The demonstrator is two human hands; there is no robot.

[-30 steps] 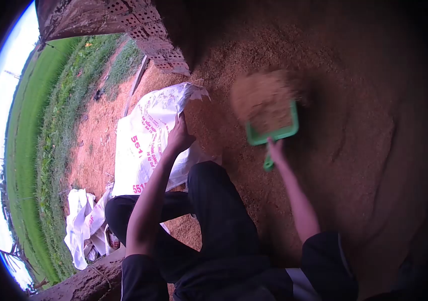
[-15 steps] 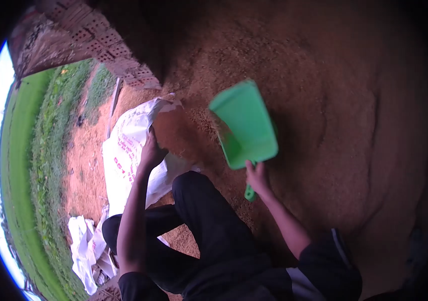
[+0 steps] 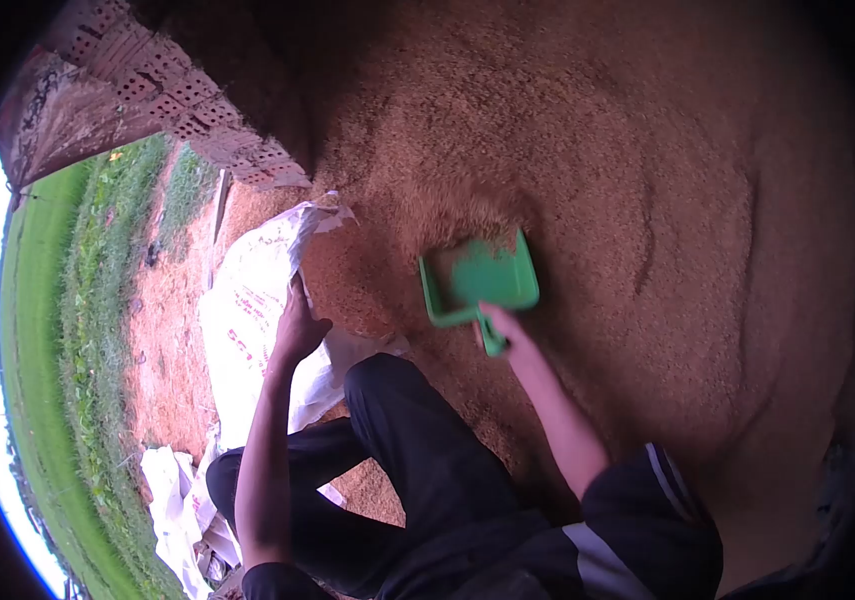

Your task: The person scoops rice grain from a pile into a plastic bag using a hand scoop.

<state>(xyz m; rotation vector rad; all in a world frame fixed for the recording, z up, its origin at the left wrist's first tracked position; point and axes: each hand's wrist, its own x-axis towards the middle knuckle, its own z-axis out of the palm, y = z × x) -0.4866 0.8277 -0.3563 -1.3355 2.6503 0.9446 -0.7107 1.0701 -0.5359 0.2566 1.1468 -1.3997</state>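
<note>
Your right hand (image 3: pixel 500 322) is closed around the handle of a green plastic scoop (image 3: pixel 477 282), just right of the frame's centre. The scoop's flat pan lies low against the broad heap of tan loose grain (image 3: pixel 627 200) that fills the upper and right parts of the frame, its front edge pushed into the grain, with a scatter of grains lying on the green pan. Your right forearm runs down and to the right from the handle toward the dark sleeve with a pale stripe (image 3: pixel 647 500) at the lower right.

Your left hand (image 3: pixel 297 325) sits left of centre, fingers curled over the rim of a white woven plastic sack with red print (image 3: pixel 247 310), holding its mouth open. The mouth faces the grain heap, and grain shows inside it, just beside the scoop's left edge. The sack's body stretches down and left across the reddish bare ground (image 3: pixel 162 330).

Your legs in black trousers (image 3: pixel 397 440) fold beneath you at the bottom centre, one knee rising between the two arms. More crumpled white sacks (image 3: pixel 172 500) lie at the lower left. A red perforated brick wall (image 3: pixel 197 120) crosses the upper left corner, and beyond it a strip of green grass (image 3: pixel 67 300) runs down the left edge.
</note>
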